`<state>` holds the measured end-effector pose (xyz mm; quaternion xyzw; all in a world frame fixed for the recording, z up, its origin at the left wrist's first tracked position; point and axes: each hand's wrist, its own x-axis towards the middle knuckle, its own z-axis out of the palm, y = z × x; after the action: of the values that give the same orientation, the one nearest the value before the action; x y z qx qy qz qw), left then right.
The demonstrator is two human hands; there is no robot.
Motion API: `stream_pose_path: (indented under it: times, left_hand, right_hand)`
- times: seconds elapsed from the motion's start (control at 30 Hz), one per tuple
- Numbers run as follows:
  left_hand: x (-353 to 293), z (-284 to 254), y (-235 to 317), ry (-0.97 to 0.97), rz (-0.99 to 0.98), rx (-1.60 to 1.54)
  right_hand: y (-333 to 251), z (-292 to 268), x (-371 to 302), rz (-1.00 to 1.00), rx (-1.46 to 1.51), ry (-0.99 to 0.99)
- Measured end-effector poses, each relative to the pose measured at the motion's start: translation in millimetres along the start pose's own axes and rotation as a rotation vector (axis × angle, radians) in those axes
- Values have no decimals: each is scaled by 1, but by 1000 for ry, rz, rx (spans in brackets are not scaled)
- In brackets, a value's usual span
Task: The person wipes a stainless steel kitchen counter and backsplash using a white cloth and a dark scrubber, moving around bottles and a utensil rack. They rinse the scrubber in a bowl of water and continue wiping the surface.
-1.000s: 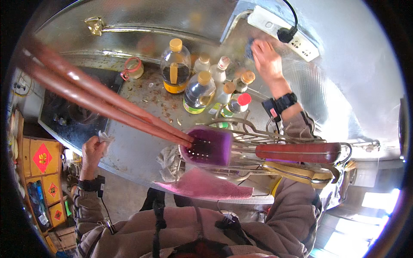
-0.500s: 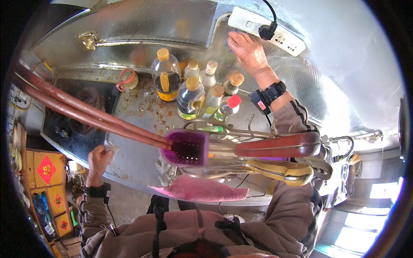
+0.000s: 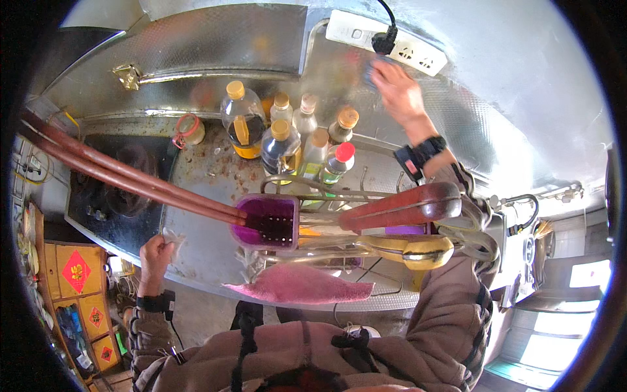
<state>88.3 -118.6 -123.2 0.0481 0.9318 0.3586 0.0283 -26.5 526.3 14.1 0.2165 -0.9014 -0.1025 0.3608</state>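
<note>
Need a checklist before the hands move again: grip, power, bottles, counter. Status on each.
1. Left hand holding its whitish wipe: ok, pinched in the fingers.
2. Right hand gripping the blue-grey cloth: cannot tell, blurred.
3. Right hand well away from the black plug in the white power strip: not ok, it is just below.
4. Bottles upright and capped: ok, as far as they show.
5. Counter free of debris: not ok, brown bits lie left of the bottles.
6. Right sleeve clear of the utensil rack: cannot tell, utensils block the view.
</note>
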Motion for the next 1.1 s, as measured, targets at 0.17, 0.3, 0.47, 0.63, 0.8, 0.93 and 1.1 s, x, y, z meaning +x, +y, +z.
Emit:
stream_pose_path:
  times: [0.17, 0.3, 0.47, 0.63, 0.8, 0.93, 1.1]
  left_hand:
    - [-3, -4, -2, -17, -62, -72]
    - [-4, 5, 4, -27, 54, -8]
    - [-2, 3, 7, -110, -2, -18]
    - [0, -8, 4, -95, 28, 35]
    - [1, -10, 10, -105, 18, 0]
    - [4, -17, 16, -107, -3, -16]
    - [8, -21, 17, -122, -35, -9]
  right_hand:
    - [33, -28, -63, 273, -100, 25]
    - [24, -2, -77, 329, -134, 35]
    - [-4, 14, -85, 312, 31, -220]
    - [14, 9, -61, 300, -25, 133]
    - [0, 41, -99, 231, -37, -176]
    - [-1, 48, -127, 285, -29, -228]
    - [40, 5, -112, 350, -118, 155]
